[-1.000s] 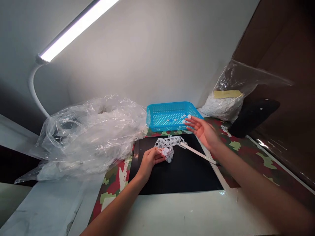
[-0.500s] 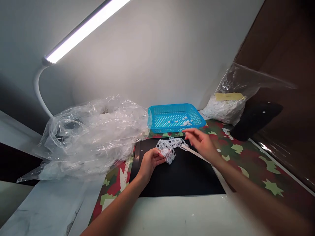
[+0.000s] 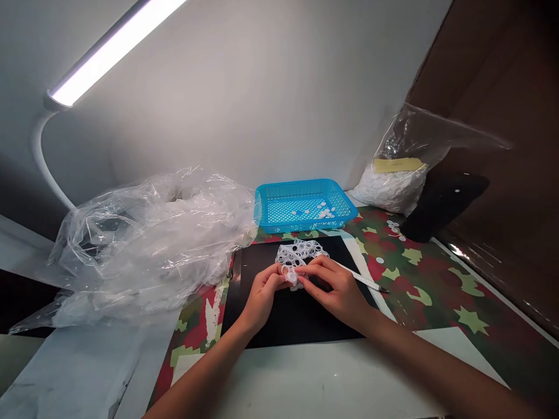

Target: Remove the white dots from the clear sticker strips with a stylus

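Note:
A white openwork piece of many small rings lies bunched over the black mat. My left hand pinches its near left edge. From the right, my right hand has thumb and fingertips closed at the same near part, close to my left fingertips. A small white round disc shows between the two hands; which fingers bear it I cannot tell. A white pen-like tool with a dark tip lies to the right, partly behind my right hand.
Behind the mat stands a blue basket with several white discs. A large clear plastic bag fills the left. At the back right are a bag of white pieces and a black object. Loose discs lie near it. A lamp hangs above.
My right hand has come down and left from above the mat to the ring piece, its fingers now closed there. The pen-like tool shows more fully. The whole view has shifted slightly.

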`<state>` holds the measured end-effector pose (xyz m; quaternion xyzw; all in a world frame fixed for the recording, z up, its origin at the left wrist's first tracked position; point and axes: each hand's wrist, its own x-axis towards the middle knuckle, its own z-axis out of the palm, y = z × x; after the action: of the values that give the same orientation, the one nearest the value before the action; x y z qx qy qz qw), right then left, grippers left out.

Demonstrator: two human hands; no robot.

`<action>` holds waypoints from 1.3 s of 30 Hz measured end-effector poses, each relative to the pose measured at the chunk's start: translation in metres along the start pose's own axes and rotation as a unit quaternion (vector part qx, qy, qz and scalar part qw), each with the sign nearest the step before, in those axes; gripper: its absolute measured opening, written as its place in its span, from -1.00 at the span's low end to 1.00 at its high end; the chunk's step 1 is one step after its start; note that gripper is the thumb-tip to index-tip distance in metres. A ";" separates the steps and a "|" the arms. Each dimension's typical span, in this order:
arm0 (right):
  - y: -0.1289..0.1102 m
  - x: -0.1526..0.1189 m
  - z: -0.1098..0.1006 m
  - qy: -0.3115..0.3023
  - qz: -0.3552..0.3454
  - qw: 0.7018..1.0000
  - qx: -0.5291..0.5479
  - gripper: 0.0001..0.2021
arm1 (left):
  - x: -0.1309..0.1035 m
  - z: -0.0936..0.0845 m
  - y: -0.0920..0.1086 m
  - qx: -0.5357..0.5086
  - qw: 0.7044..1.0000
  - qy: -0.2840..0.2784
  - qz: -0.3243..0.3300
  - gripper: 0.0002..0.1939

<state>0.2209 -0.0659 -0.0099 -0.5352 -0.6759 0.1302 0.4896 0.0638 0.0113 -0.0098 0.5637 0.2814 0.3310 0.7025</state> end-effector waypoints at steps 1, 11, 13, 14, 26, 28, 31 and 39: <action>-0.002 -0.001 0.000 0.002 0.000 1.000 0.010 -0.82 | -0.001 0.001 0.001 0.017 1.000 -0.003 0.013 -0.85; -0.005 -0.002 0.005 0.000 0.012 0.998 0.068 -0.91 | -0.005 -0.003 0.001 0.119 0.989 -0.034 0.084 -0.85; -0.006 -0.002 0.004 -0.001 0.007 0.997 0.072 -0.92 | -0.005 -0.003 0.002 0.128 0.987 -0.037 0.086 -0.83; -0.006 -0.002 0.004 -0.004 0.008 0.997 0.073 -0.92 | -0.005 -0.003 0.002 0.133 0.987 -0.037 0.087 -0.80; 0.001 -0.002 0.001 -0.019 0.137 0.980 0.144 -0.84 | -0.005 0.000 0.000 0.206 0.972 -0.032 0.112 -0.74; 0.002 -0.002 -0.001 -0.017 0.103 0.989 0.105 -0.84 | -0.006 0.001 0.000 0.219 0.968 -0.033 0.122 -0.76; 0.003 0.000 -0.005 -0.021 0.011 1.000 0.013 -0.86 | -0.006 0.002 -0.002 0.238 0.961 -0.035 0.137 -0.79; 0.003 0.004 -0.009 -0.011 0.041 0.999 -0.002 -0.93 | -0.005 0.004 -0.002 0.280 0.947 -0.027 0.154 -0.80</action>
<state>0.2298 -0.0646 -0.0059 -0.5622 -0.6586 0.1549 0.4756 0.0636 0.0044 -0.0111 0.7827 0.2533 0.3282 0.4643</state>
